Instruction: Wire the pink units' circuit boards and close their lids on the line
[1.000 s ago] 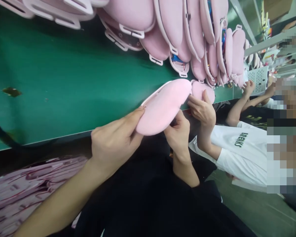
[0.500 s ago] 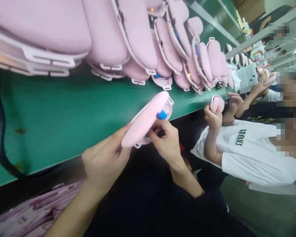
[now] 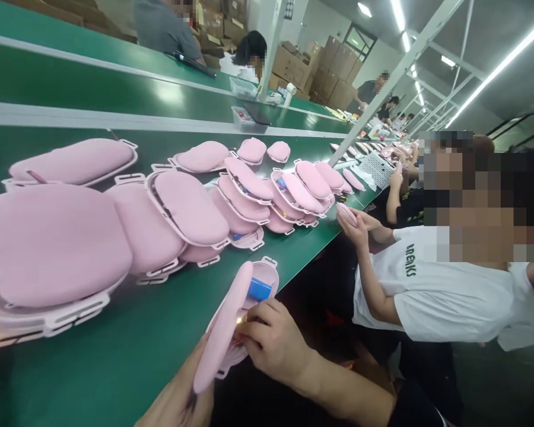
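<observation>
My left hand (image 3: 184,388) grips a pink padded casing (image 3: 225,326) from behind and below, its fingers mostly hidden. The casing's soft cover is tilted away from its hard back shell (image 3: 267,274), which has slotted strap loops at its ends. Inside lies a blue block (image 3: 258,289), and a small yellow light (image 3: 239,321) glows lower down. My right hand (image 3: 276,338) reaches into the gap with its fingers pinched together just below the blue block. Whatever sits between those fingertips is hidden.
Several similar pink casings (image 3: 191,207) lie stacked and overlapping along the green table (image 3: 129,344). On the right, a co-worker in a white shirt (image 3: 445,284) holds another one (image 3: 347,214). A clear bin (image 3: 249,120) stands farther back, near a slanted metal post (image 3: 382,89).
The view has swung up, revealing more of the room. The held casing has turned more upright, and its gap shows more of the blue block and a light. My right hand stays at the gap.
</observation>
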Motion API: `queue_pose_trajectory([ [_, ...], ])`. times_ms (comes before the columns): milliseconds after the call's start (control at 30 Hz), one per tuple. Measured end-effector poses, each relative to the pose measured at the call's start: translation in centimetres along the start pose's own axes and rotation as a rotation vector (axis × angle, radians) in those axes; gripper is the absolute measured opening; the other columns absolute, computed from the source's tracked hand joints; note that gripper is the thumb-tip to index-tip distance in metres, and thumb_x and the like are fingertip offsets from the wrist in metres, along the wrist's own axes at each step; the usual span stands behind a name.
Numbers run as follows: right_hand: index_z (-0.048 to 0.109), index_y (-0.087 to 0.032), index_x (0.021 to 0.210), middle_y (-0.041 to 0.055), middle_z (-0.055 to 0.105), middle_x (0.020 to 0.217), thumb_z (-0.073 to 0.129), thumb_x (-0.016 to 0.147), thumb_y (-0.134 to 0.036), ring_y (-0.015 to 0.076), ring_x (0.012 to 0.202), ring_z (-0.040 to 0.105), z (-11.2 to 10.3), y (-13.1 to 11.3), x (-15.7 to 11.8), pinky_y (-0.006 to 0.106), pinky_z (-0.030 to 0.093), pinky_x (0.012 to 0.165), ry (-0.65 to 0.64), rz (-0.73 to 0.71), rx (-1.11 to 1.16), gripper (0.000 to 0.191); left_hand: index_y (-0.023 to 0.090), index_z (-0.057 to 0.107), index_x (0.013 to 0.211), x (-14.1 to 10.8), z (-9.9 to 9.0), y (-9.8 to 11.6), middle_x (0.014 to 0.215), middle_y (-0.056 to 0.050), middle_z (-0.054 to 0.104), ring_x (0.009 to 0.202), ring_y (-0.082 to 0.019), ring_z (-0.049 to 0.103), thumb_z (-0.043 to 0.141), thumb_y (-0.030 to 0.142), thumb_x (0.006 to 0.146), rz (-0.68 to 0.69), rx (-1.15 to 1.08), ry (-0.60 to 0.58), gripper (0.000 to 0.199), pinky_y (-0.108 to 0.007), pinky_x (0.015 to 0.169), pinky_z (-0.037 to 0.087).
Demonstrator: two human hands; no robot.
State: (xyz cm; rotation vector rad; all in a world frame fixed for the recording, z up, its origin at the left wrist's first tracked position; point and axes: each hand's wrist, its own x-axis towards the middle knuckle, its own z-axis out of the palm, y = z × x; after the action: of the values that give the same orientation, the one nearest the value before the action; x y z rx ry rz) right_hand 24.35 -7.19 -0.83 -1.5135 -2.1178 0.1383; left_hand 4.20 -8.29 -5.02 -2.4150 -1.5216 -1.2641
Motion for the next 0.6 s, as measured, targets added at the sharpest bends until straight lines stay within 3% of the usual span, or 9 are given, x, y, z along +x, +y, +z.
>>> queue_pose_trajectory([
  [100,0.079,-0.024,0.097,0.0032,0.079,0.1,0.071,0.096,-0.026,0.0214,0.093,0.07,0.3,1.8,0.1,0.037,0.06,0.08,-0.043,-0.101,-0.006,0.009,0.033,0.04,0.172,-0.2,0.0,0.2,0.109,-0.001,0.085,0.069,-0.019,0.08,0.062,0.006,0.103,0.001,0.033,0.005,0.077,-0.026,0.047,0.05],
  [233,0.074,-0.027,0.1,0.003,0.078,0.101,0.072,0.093,-0.036,0.0202,0.096,0.071,0.9,4.3,-2.0,0.038,0.061,0.09,-0.06,-0.266,0.103,0.011,0.032,0.036,0.174,-0.6,0.1,0.0,0.126,-0.004,0.082,0.098,-0.027,0.083,0.056,0.006,0.102,0.05,0.001,-0.084,0.079,-0.033,0.07,0.064],
  [300,0.07,-0.026,0.102,0.0056,0.075,0.102,0.074,0.087,-0.04,0.0227,0.097,0.071,1.5,4.7,-4.3,0.042,0.062,0.092,0.075,-0.121,0.238,0.021,0.034,0.028,0.177,-0.4,0.4,-0.4,0.141,-0.006,0.076,0.112,-0.029,0.081,0.051,0.006,0.1,0.146,-0.048,-0.186,0.085,-0.041,0.086,0.067],
  [367,0.063,-0.025,0.109,0.0072,0.073,0.104,0.071,0.087,-0.045,0.0234,0.092,0.072,2.0,4.5,-6.4,0.041,0.063,0.083,0.267,0.22,0.472,0.031,0.036,0.02,0.179,0.1,0.8,-0.5,0.155,-0.007,0.067,0.129,-0.033,0.074,0.049,0.01,0.095,0.26,-0.092,-0.289,0.092,-0.048,0.098,0.066],
  [433,0.059,-0.024,0.118,0.0078,0.074,0.106,0.064,0.094,-0.046,0.0219,0.088,0.073,2.0,4.1,-7.4,0.037,0.063,0.075,0.353,0.475,0.691,0.033,0.033,0.017,0.179,0.7,1.1,0.0,0.164,-0.009,0.058,0.144,-0.04,0.062,0.053,0.017,0.089,0.348,-0.106,-0.386,0.098,-0.055,0.106,0.064],
  [500,0.059,-0.023,0.123,0.0082,0.079,0.108,0.063,0.098,-0.044,0.0219,0.088,0.076,1.3,4.1,-7.1,0.035,0.064,0.077,0.324,0.533,0.8,0.032,0.026,0.022,0.178,1.0,1.5,1.1,0.17,-0.014,0.05,0.153,-0.044,0.052,0.058,0.019,0.084,0.371,-0.119,-0.454,0.1,-0.059,0.116,0.058],
  [600,0.07,-0.021,0.103,0.0078,0.083,0.096,0.072,0.093,-0.037,0.0253,0.086,0.079,-0.4,4.7,-5.1,0.036,0.063,0.077,0.225,0.525,0.867,0.019,0.022,0.047,0.166,1.1,2.4,2.5,0.167,-0.02,0.05,0.144,-0.043,0.059,0.056,0.012,0.087,0.243,-0.132,-0.46,0.079,-0.059,0.112,0.058],
])
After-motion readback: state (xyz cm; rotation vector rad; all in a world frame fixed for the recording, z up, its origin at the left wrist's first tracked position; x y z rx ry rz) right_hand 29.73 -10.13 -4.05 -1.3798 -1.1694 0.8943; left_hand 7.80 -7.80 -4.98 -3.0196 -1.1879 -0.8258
